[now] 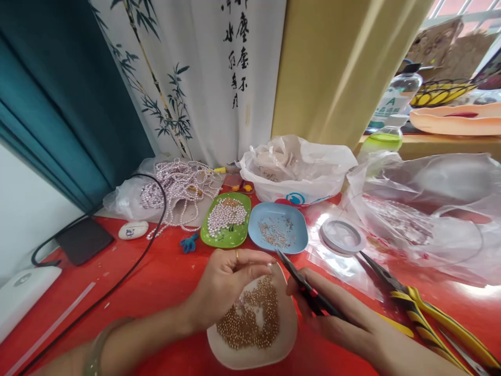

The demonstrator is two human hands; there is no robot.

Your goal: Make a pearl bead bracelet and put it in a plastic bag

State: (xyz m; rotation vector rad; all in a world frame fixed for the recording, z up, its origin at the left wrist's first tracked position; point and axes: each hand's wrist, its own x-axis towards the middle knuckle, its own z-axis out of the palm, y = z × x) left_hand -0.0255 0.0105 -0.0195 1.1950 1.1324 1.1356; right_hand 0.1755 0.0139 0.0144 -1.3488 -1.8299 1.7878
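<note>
My left hand (223, 282) is closed in a pinch above a white dish (290, 334) of small gold beads (250, 326). Whatever lies between its fingertips is too small to make out. Small pliers (301, 286) with black and red handles rest in the grip of my right hand (336, 313). Their jaws point up and left, close to my left fingertips. Just beyond the hands, a blue dish (256, 214) holds tiny metal pieces. Beside it stands a green dish (207, 237) with pale pearl beads and some gold ones.
Yellow-and-black pliers (415, 308) lie at the right, near a spool (342, 235) and a plastic bag (450, 209). Strings of pearl beads (183, 183) are heaped at the back left. A black cable (133, 269) crosses the red table. Another plastic bag (313, 177) stands behind the dishes.
</note>
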